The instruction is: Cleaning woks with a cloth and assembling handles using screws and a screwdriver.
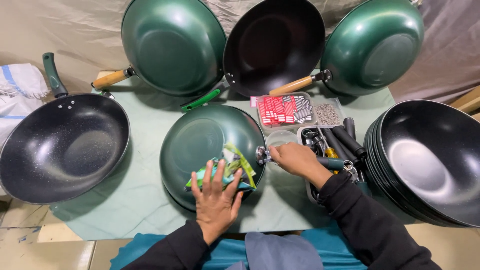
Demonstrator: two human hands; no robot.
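A green wok [200, 140] lies upside down on the pale green cloth [145, 130] in front of me. My left hand [216, 197] presses flat on a crumpled green and blue plastic wrapper [235, 167] on the wok's near side, fingers spread. My right hand [296, 159] is closed at the metal handle bracket [261, 155] on the wok's right rim; what it pinches is hidden by the fingers.
A black speckled pan [62, 147] sits left. Three woks [275, 45] lean against the back cloth. A stack of black pans [430, 160] stands right. Trays hold red packets [280, 110], small screws [327, 114] and black handles [342, 140].
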